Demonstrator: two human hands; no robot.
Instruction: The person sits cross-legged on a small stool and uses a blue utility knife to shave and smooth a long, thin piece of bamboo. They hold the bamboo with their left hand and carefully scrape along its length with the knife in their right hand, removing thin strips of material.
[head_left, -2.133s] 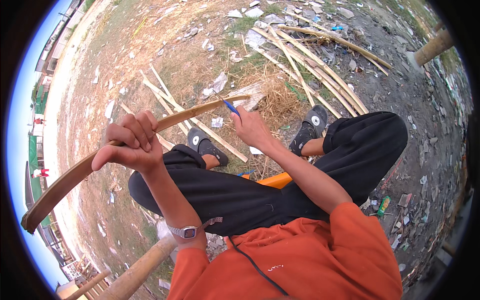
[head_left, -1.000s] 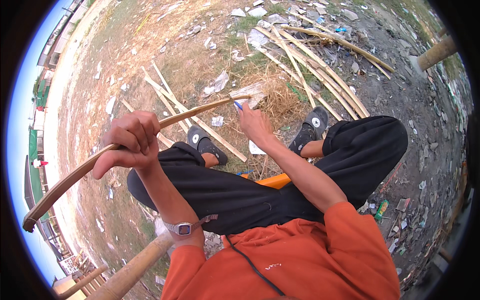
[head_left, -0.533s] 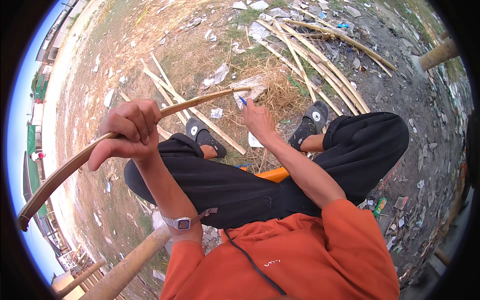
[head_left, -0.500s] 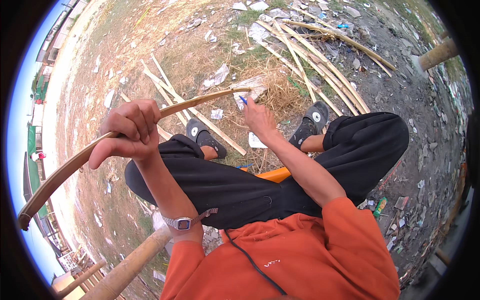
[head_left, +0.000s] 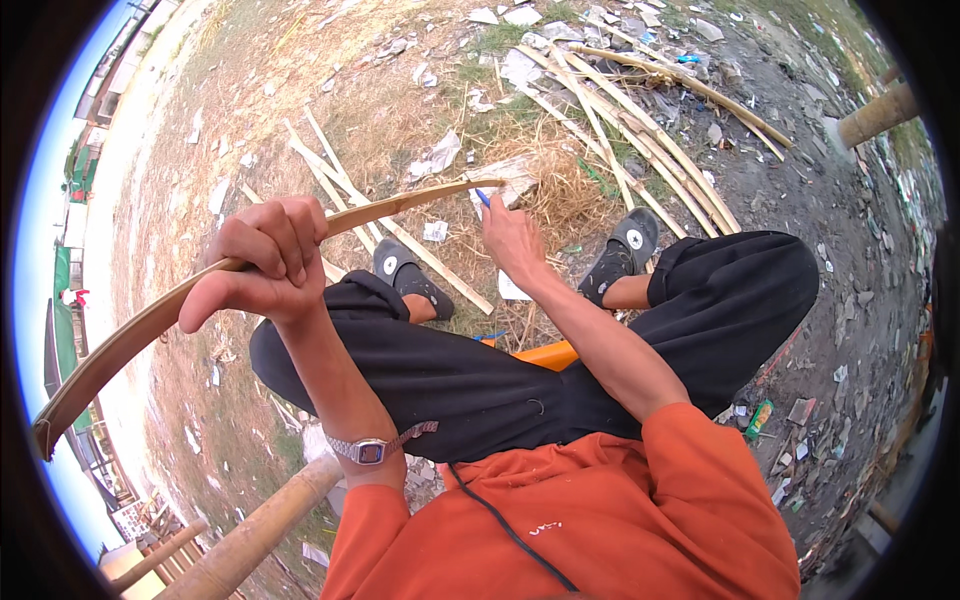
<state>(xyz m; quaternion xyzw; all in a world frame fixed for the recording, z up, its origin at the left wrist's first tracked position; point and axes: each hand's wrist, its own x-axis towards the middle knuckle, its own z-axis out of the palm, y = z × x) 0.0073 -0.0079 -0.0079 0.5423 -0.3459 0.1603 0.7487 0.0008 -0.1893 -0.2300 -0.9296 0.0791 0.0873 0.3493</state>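
My left hand (head_left: 268,258) is closed round a long bamboo strip (head_left: 410,199), thumb stretched along it. One end of the strip reaches out to the lower left. Its thinner far end lies over a pale flat piece (head_left: 514,172) beside a heap of straw-like shavings (head_left: 565,185). Just below that tip, my right hand (head_left: 514,240) is closed on a small blue tool (head_left: 484,199). Most of the tool is hidden by the fingers, and its kind is unclear. Whether it touches the strip I cannot tell.
More bamboo strips lie on the ground at far left (head_left: 330,172) and far right (head_left: 640,130). My sandalled feet stand either side of the shavings. An orange seat (head_left: 547,356) shows between my legs. Thick bamboo poles stand at lower left (head_left: 250,520) and far right (head_left: 878,115). Litter covers the ground.
My right hand and the blue tool have shifted slightly left, close under the strip's tip. My left hand keeps its hold and has barely moved.
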